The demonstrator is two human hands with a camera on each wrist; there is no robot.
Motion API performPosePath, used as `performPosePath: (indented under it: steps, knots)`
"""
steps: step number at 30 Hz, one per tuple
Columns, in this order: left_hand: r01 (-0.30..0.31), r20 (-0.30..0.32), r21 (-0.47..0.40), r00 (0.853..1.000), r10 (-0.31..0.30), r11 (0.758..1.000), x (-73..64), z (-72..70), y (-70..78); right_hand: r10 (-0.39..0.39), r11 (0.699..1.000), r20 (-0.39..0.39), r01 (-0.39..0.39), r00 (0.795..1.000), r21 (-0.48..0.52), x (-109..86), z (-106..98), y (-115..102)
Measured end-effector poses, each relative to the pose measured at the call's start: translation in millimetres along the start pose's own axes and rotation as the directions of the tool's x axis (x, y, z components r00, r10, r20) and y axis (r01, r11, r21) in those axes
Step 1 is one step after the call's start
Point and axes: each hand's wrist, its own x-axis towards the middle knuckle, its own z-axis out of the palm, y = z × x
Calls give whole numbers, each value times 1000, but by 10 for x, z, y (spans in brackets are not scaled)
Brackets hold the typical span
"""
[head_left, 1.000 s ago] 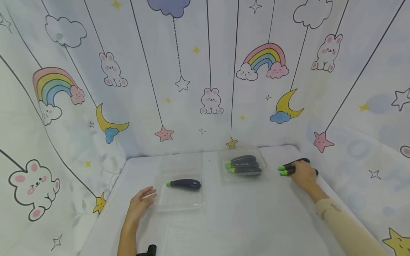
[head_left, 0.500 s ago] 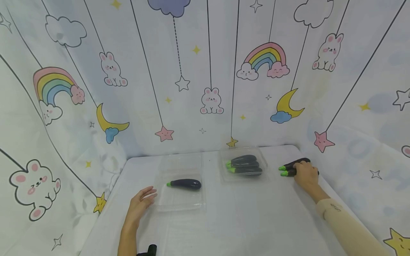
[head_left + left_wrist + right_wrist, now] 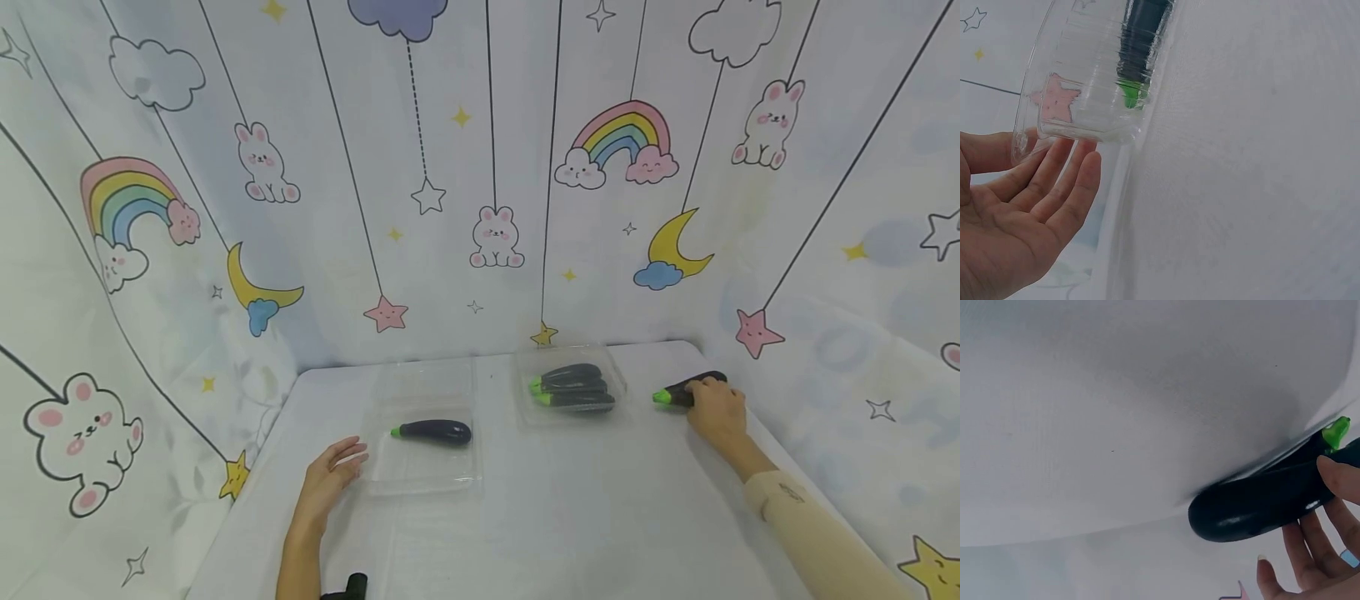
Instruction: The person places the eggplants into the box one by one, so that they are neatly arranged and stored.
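Observation:
My right hand [image 3: 717, 410] grips a dark purple eggplant with a green stem [image 3: 1254, 506] at the table's right side. In the right wrist view, thumb and fingers close around it, and a second eggplant [image 3: 1300, 453] lies just behind, partly hidden. My left hand [image 3: 330, 479] rests at the left edge of an open clear plastic box [image 3: 382, 471]. Its fingers are relaxed, and in the left wrist view the thumb and fingertips [image 3: 1088, 153] are at the box's rim. Inside this box lies one eggplant [image 3: 435, 432].
A second clear plastic box [image 3: 621, 383], at the back middle-right, contains several eggplants [image 3: 570, 379]. A black object [image 3: 356, 587] shows at the front edge by the left forearm. White table [image 3: 570, 508] lies between the hands; a patterned curtain [image 3: 442, 283] surrounds its back and sides.
At the right, the nearer eggplant has moved up against the farther one under my right hand; only one green stem shows there now. The left hand has stayed still.

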Motion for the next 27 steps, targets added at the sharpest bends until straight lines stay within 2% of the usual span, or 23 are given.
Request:
performPosePath:
  steps: [8, 20, 27]
  knots:
    - [3, -2, 2, 1000, -3, 1000, -7, 4, 17, -19, 999, -77, 22, 997, 40, -16, -78, -93]
    - [18, -7, 8, 1000, -18, 1000, -14, 18, 2, 7, 995, -125, 6, 992, 97, -2, -241, -282]
    - [8, -8, -2, 1000, -8, 1000, 3, 14, 10, -4, 990, -167, 28, 986, 140, 51, -332, -423]
